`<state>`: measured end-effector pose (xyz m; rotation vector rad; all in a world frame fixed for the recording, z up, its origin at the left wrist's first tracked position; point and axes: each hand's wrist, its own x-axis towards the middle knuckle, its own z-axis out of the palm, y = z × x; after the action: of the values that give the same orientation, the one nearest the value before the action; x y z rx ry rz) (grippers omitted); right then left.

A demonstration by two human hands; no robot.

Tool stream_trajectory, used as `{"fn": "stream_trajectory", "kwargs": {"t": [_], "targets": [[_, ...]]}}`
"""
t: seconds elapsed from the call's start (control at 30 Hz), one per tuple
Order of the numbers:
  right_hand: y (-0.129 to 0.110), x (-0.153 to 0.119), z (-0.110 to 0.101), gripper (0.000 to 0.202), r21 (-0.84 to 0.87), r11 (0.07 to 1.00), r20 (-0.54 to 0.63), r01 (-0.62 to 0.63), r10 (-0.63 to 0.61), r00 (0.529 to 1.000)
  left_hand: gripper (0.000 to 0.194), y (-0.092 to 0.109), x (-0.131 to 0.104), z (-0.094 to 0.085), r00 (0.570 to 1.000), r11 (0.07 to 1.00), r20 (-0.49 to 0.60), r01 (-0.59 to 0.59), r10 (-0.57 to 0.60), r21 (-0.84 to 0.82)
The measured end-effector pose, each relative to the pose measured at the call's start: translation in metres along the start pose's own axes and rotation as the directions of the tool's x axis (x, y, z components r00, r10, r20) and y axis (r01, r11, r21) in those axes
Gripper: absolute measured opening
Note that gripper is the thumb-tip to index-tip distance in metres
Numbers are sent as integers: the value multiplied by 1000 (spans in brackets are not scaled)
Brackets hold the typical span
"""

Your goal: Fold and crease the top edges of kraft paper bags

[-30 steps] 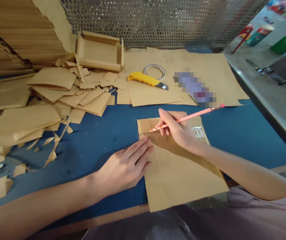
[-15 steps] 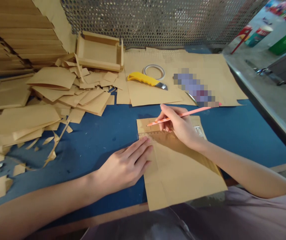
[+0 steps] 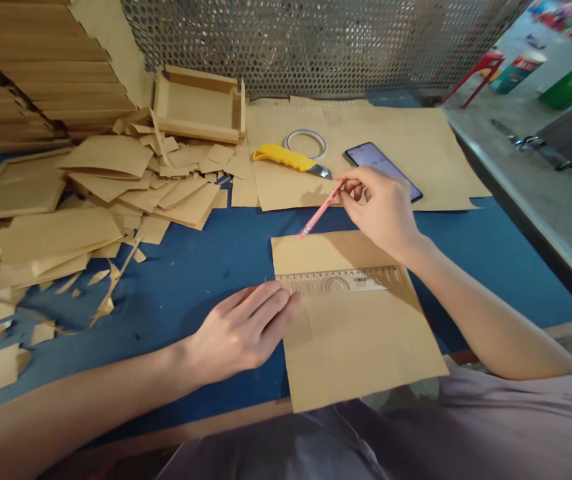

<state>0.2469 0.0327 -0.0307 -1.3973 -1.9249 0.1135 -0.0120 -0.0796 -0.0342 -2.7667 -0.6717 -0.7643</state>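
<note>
My left hand (image 3: 243, 327) is closed over the left end of a clear plastic ruler (image 3: 339, 283). That ruler lies across a folded brown cardboard sheet (image 3: 361, 353) near the table's front edge. My right hand (image 3: 383, 207) pinches a pink pencil (image 3: 320, 212) above the far edge of the sheet. Its eraser end points down to the left, and the writing tip is hidden. Just beyond that hand lie a phone (image 3: 366, 155) with its screen lit, a yellow utility knife (image 3: 289, 158) with its blade end to the right, and a roll of tape (image 3: 306, 131).
Cardboard scraps (image 3: 166, 180) spread over the left of the blue table (image 3: 236, 253). An open cardboard tray (image 3: 199, 103) and tall cardboard stacks (image 3: 31, 73) stand behind them. A perforated metal panel (image 3: 316, 47) borders the back, with flat cardboard sheets (image 3: 426, 133) before it.
My right hand has lifted off the sheet and moved away, flipping the pencil so its eraser end points down-left. My left hand has shifted slightly left and nearer; the ruler shows more fully.
</note>
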Motion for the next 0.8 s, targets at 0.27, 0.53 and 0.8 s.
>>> {"fn": "stream_trajectory", "kwargs": {"t": [0.27, 0.53, 0.8], "targets": [[12, 3, -1, 17, -104, 995, 134, -10, 24, 991, 26, -10, 10, -5, 992, 1000, 129, -3, 1, 21], [5, 1, 0, 19, -23, 998, 211, 60, -53, 976, 35, -23, 18, -18, 959, 973, 234, -192, 159, 127], [-3, 0, -1, 10, 127, 982, 247, 137, -165, 955, 30, -19, 14, -14, 967, 955, 181, -216, 180, 203]]}}
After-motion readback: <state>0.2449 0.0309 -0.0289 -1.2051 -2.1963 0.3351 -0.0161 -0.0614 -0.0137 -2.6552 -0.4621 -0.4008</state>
